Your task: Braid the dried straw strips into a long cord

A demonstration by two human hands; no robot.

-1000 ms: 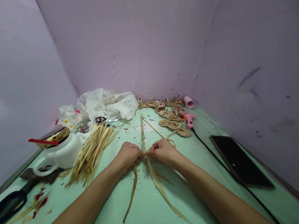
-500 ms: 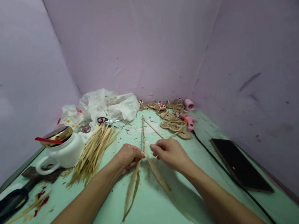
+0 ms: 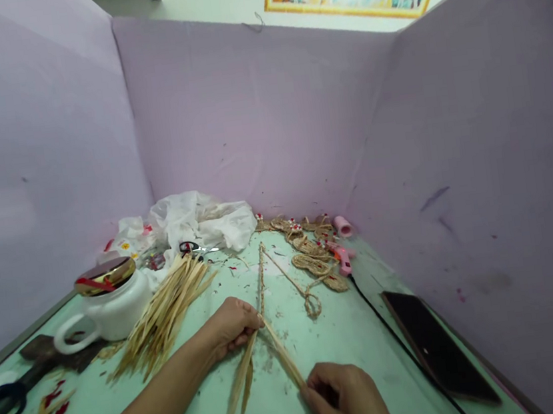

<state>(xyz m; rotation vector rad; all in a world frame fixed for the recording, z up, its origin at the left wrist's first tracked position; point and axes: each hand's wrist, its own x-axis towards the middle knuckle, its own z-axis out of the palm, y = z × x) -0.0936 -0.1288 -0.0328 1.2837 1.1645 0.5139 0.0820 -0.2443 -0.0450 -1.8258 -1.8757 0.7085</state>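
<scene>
A thin braid (image 3: 261, 279) of straw-coloured dried leaf runs away from me along the table's middle. My left hand (image 3: 235, 325) pinches it at its near end, where the loose strips begin. One strip (image 3: 284, 354) slants toward me on the right, and my right hand (image 3: 347, 396) grips its lower part between thumb and fingers. Other strips (image 3: 241, 389) hang down below my left hand, lying toward the table's front. From the braid's far tip a twisted cord (image 3: 284, 270) leads right and ends in a small coil (image 3: 313, 304).
Left are a bundle of dry strips (image 3: 163, 315), a white mug (image 3: 120, 310), large dark-handled shears (image 3: 8, 404), small scissors (image 3: 191, 247) and a plastic bag (image 3: 202, 219). Right are coiled braided pieces (image 3: 311, 264), a pink glue gun (image 3: 343, 259), its black cord (image 3: 393, 334) and a dark flat tablet-like object (image 3: 437, 345).
My right hand has moved from beside the braid down toward me and now holds a strip out. My left hand keeps its pinch. The view has tilted up, showing a framed picture.
</scene>
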